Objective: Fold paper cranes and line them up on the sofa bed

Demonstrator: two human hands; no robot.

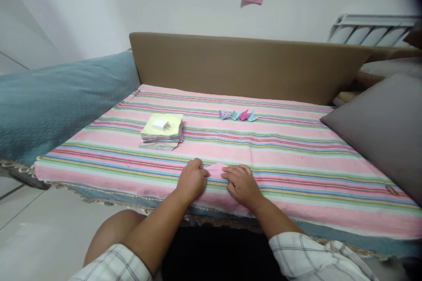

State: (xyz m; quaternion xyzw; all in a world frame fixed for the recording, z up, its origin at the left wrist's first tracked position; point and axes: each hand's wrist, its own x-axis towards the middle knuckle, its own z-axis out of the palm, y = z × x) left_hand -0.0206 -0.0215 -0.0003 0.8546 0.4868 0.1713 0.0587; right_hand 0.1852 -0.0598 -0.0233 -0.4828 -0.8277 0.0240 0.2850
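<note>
Apparently, thin sticks (168, 126) show at the right end of a small white box (159, 124) lying atop the square paper stack (161, 139). Near the front of the striped cloth (283, 156), the left hand (191, 180) has its fingers curled closed, pinching a folded pink paper (216, 168) by its left end; the right hand (242, 183), fingers loosely bent, touches its right end, whether gripping I cannot tell.

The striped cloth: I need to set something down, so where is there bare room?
Free: between the paper stack and blue armrest; also between the folded-paper row and gray cushion. Crowded: where the left hand and right hand meet the pink paper.
</note>
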